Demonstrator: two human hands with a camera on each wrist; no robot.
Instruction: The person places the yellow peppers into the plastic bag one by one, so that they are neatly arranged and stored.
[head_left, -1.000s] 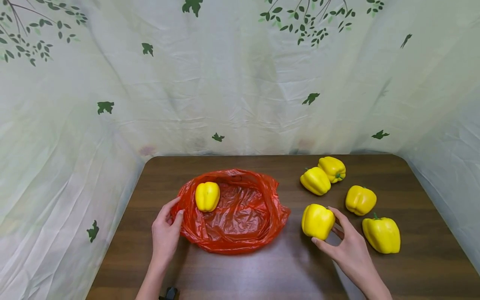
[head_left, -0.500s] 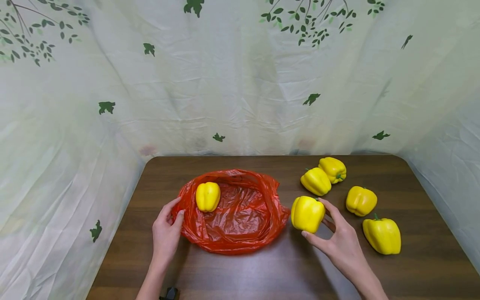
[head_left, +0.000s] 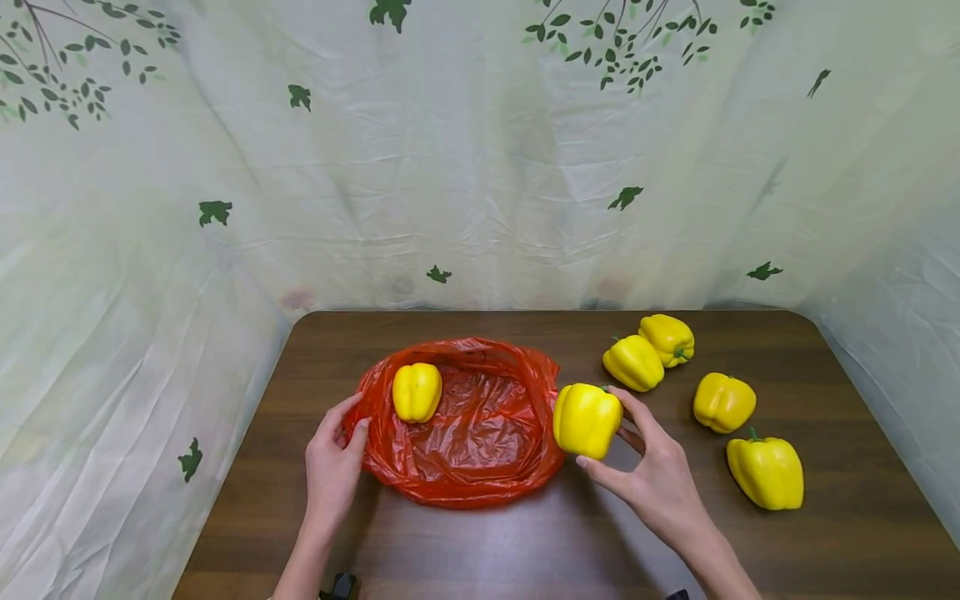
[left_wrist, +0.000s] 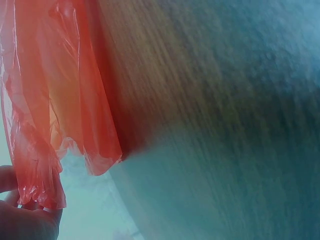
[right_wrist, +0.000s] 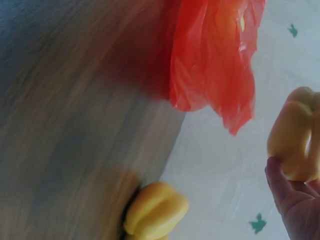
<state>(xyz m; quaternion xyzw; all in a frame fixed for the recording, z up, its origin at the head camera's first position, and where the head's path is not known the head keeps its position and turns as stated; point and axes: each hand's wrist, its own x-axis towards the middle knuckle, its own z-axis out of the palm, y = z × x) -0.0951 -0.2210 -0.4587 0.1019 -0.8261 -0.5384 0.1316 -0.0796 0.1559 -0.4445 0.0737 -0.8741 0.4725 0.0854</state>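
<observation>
A red plastic bag (head_left: 480,433) lies on the table with its mouth spread wide, and one yellow bell pepper (head_left: 417,392) sits inside at the left. My left hand (head_left: 334,458) pinches the bag's left rim; in the left wrist view the thumb and fingers hold the gathered red film (left_wrist: 40,165). Between thumb and fingers, my right hand (head_left: 654,467) grips another yellow bell pepper (head_left: 587,421) above the table, over the bag's right edge. The right wrist view shows that held pepper (right_wrist: 297,135) raised clear of the table, beside the bag (right_wrist: 215,60).
To the right lie more yellow bell peppers: a touching pair at the back (head_left: 633,363), one in the middle (head_left: 723,402) and one nearer the front (head_left: 765,472). A brown wooden table (head_left: 465,558) ends at a pale leaf-print curtain (head_left: 480,167).
My right hand has carried its bell pepper leftward and slightly up, from beside the bag to its right rim. The left hand has stayed on the bag.
</observation>
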